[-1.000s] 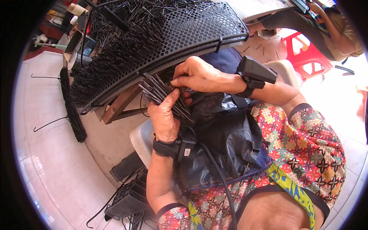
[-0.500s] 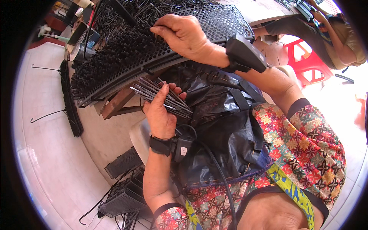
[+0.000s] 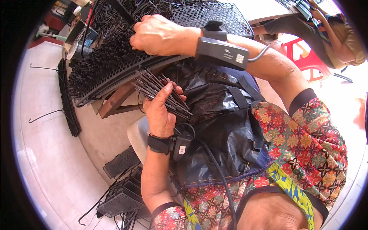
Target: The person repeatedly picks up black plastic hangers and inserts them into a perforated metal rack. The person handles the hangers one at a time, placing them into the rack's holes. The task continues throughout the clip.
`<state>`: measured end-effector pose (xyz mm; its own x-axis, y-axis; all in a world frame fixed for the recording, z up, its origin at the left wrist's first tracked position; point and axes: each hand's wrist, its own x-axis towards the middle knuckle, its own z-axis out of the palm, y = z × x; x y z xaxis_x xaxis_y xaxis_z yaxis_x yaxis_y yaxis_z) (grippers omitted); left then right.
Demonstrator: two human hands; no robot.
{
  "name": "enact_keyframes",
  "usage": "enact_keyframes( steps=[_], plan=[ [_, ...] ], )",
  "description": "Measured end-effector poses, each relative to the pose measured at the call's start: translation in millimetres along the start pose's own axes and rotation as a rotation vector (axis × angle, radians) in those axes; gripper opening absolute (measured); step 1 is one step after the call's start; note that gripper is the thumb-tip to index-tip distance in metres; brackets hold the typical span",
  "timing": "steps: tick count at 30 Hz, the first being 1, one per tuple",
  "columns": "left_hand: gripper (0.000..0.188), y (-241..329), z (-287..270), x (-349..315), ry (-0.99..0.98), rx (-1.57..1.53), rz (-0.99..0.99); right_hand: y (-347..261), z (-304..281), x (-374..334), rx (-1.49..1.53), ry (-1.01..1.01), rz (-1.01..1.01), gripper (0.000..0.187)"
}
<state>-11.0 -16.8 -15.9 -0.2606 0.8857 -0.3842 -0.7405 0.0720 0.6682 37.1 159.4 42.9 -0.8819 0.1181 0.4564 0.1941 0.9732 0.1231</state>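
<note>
My left hand is closed round a bundle of thin dark metal rods, held over my lap below the rack's near edge. At the black perforated rack, my right hand is closed, its fingertips curled down by the rows of upright rods standing in the holes. Whatever those fingertips hold is hidden behind the hand. The rack's left and middle part is densely filled with rods. On its right part, bare holes show.
Loose rods lie heaped behind the rack. A black strip with wire hooks hangs at the left. Black perforated racks stand low by my left arm. A red stool and another person are at the upper right.
My right hand has moved left along the rack, and its forearm has turned over. My left hand still holds the bundle in nearly the same place.
</note>
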Motion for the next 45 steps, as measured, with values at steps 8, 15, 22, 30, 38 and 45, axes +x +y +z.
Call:
enact_keyframes(
  steps=[8, 15, 22, 30, 38, 45],
  plan=[
    [0.016, -0.6, 3.1, -0.2, -0.086, 0.053, -0.016, -17.2, -8.7, -26.6, 0.336, 0.174, 0.204, 0.039],
    [0.017, -2.5, 10.0, -5.3, -0.229, 0.154, 0.041, -36.7, -24.1, -69.3, 1.293, -0.151, 0.872, 0.022],
    [0.026, -4.7, 4.6, -1.0, -0.222, 0.228, 0.0, -25.4, -29.0, -71.4, 1.298, 0.235, 1.022, 0.02],
    [0.015, -6.9, 1.0, 16.3, -0.137, 0.276, 0.073, -7.1, -18.9, -64.5, 1.072, 0.552, 0.939, 0.022],
    [0.016, -28.0, -1.2, 13.1, -0.167, 0.346, -0.02, -0.4, -7.9, -61.8, 0.866, 0.665, 0.79, 0.018],
    [0.019, -28.6, -1.8, 12.2, -0.162, 0.369, -0.084, -1.3, 9.0, -50.4, 0.704, 0.748, 0.573, 0.015]
  ],
)
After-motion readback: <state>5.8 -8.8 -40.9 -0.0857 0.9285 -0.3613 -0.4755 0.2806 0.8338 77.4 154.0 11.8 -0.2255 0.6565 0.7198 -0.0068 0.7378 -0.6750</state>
